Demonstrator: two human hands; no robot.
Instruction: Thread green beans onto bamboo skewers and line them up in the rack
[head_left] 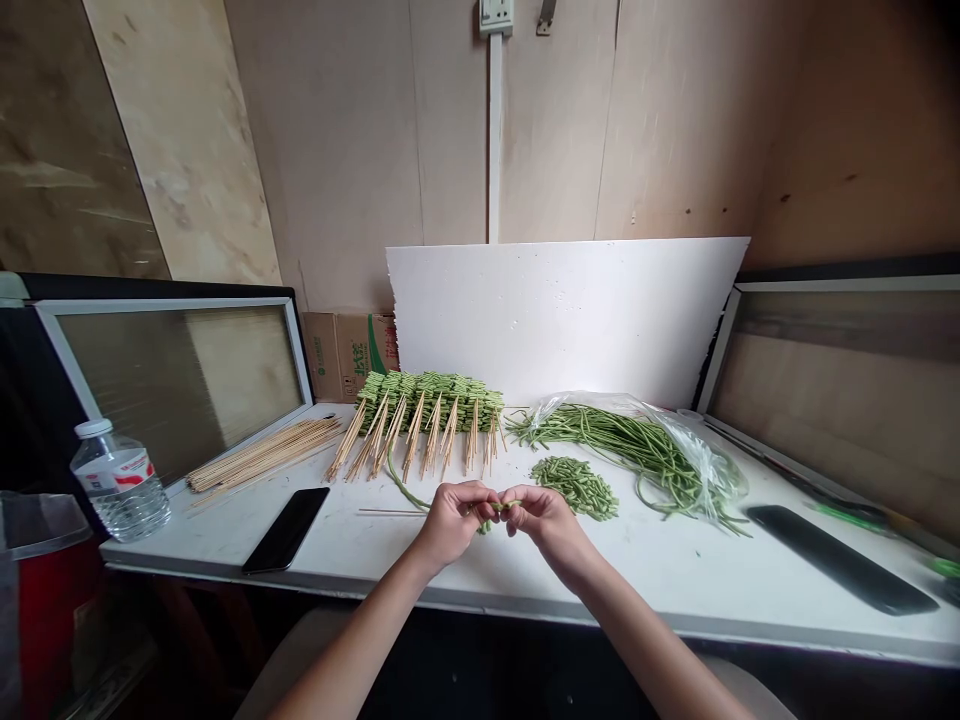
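Observation:
Close together above the front of the table, my left hand [457,518] and my right hand [546,518] pinch a long green bean [513,503] between their fingertips. A length of long bean [403,488] trails out to the left behind my left hand and curves up toward the skewers. Beside it lies a thin wooden skewer [386,512], its right end hidden by my left hand. Just beyond my right hand is a pile of short cut bean pieces [576,486]. Stacked bean skewers [435,400] stand at the back, their bare sticks pointing toward me.
Loose skewers [262,455] lie on the left, near a black phone [286,530] and a water bottle [120,480]. Whole long beans [622,435] spill from a clear plastic bag [709,460] at right. A dark flat object [840,560] lies farther right. A white foam board [562,320] stands behind.

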